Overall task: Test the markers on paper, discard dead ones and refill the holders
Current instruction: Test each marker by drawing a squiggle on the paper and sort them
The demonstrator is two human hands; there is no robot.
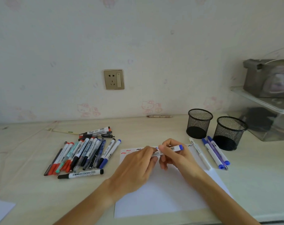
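Desk [154, 127], pale, smooth. Paper sheet [162, 197], white, flat, squiggles along far edge. Two mesh holders [199, 123], black, cylindrical. Marker pile [82, 153], left. Blue-capped marker [169, 150], above the sheet, gripped by both left hand [136, 166] and right hand [175, 155].

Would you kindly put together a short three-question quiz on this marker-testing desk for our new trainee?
1. True or false: both mesh holders, the left holder and the right holder, have markers standing in them.
2. What colour is the end of the marker gripped by the left hand and the right hand above the paper?
3. Where does the big pile of markers lie? A) left of the paper B) right of the paper C) on the shelf

Key
1. False: no markers show in either.
2. Blue.
3. A
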